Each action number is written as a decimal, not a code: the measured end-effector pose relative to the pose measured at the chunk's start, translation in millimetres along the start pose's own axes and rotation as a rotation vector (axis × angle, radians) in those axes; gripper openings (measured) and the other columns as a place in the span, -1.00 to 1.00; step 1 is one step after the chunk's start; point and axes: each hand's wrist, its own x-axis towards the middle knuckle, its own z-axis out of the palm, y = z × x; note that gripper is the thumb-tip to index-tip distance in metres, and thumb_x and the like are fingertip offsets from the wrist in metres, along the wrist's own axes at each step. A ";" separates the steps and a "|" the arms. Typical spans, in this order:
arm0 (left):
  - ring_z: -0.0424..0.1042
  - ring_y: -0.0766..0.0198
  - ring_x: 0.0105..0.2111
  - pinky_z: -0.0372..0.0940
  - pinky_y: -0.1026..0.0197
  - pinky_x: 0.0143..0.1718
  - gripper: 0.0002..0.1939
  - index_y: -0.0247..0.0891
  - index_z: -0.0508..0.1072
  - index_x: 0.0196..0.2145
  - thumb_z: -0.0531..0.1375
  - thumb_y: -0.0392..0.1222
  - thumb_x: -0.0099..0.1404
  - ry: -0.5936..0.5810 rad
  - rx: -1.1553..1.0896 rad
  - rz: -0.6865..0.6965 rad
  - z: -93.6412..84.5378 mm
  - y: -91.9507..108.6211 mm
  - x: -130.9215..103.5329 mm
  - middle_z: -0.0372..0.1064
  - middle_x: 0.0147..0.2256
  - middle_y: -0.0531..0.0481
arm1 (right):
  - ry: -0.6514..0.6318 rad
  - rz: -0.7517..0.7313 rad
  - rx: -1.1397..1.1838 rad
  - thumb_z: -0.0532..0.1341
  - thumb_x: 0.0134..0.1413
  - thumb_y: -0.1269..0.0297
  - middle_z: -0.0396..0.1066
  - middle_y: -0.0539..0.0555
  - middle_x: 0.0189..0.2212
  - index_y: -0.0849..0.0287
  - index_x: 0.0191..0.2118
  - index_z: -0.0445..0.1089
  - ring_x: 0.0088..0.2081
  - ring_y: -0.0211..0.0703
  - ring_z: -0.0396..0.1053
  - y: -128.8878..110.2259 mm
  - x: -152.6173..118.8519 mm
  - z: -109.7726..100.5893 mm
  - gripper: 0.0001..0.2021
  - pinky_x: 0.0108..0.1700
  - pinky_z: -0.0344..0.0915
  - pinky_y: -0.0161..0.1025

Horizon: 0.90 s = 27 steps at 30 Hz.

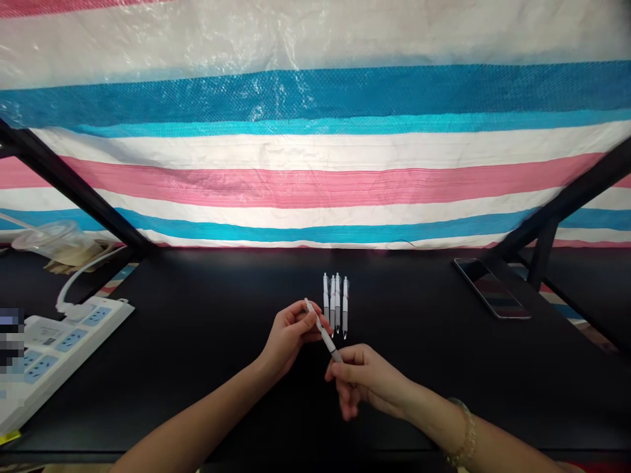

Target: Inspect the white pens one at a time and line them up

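A white and grey pen [327, 339] slants between my two hands, above the black table. My left hand [294, 330] is closed around its upper part, thumb and fingers pinching the white barrel. With thumb and forefinger, my right hand [362, 378] pinches the lower grey end, so the tip there is hidden; its other fingers curl loosely below. Just beyond the hands, several similar white pens [345, 302] lie side by side on the table, pointing towards me. My left fingers partly cover the lower ends of the nearest ones.
On the black table [221, 289], a phone [491, 289] lies at the right and a white power strip [64, 355] with a plugged-in cable at the left. A clear plastic cup [56, 240] rests farther left. Black frame bars slope along both sides, before a striped sheet [315, 187].
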 end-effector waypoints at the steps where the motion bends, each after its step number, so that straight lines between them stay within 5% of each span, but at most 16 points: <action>1: 0.49 0.22 -0.44 0.39 0.21 -0.36 -0.80 -0.31 0.43 -0.33 0.31 -0.14 0.16 0.019 0.005 0.004 -0.1 0.7 0.8 0.46 -0.47 -0.02 | -0.023 0.012 0.037 0.26 0.02 0.01 0.42 0.06 -0.55 0.32 -0.23 0.36 -0.52 -0.16 0.48 0.5 0.1 0.2 -0.59 -0.55 0.30 -0.39; 4: 0.49 0.22 -0.45 0.39 0.22 -0.39 -0.75 -0.32 0.45 -0.31 0.33 -0.11 0.14 0.049 0.021 0.017 -1.5 1.8 3.0 0.45 -0.47 -0.01 | -0.072 0.072 0.120 0.17 0.09 -0.09 0.47 0.20 -0.38 0.33 -0.23 0.33 -0.37 -0.03 0.53 1.9 0.2 -1.4 -0.53 -0.47 0.36 -0.32; 9: 0.49 0.21 -0.43 0.39 0.22 -0.38 -0.73 -0.32 0.45 -0.28 0.33 -0.10 0.13 0.062 0.024 0.005 -2.4 1.2 4.6 0.46 -0.45 -0.02 | -0.054 0.062 0.116 0.26 0.04 0.04 0.47 0.19 -0.30 0.27 -0.20 0.26 -0.35 -0.04 0.53 0.3 -0.3 -3.8 -0.62 -0.49 0.35 -0.36; 27: 0.49 0.21 -0.44 0.39 0.22 -0.38 -0.72 -0.32 0.47 -0.28 0.36 -0.12 0.09 0.102 0.000 -0.009 -2.7 2.4 4.8 0.46 -0.46 -0.03 | -0.045 0.111 0.130 0.18 0.08 -0.02 0.46 0.17 -0.35 0.27 -0.27 0.23 -0.38 -0.02 0.53 -1.7 -0.9 -4.2 -0.62 -0.52 0.36 -0.36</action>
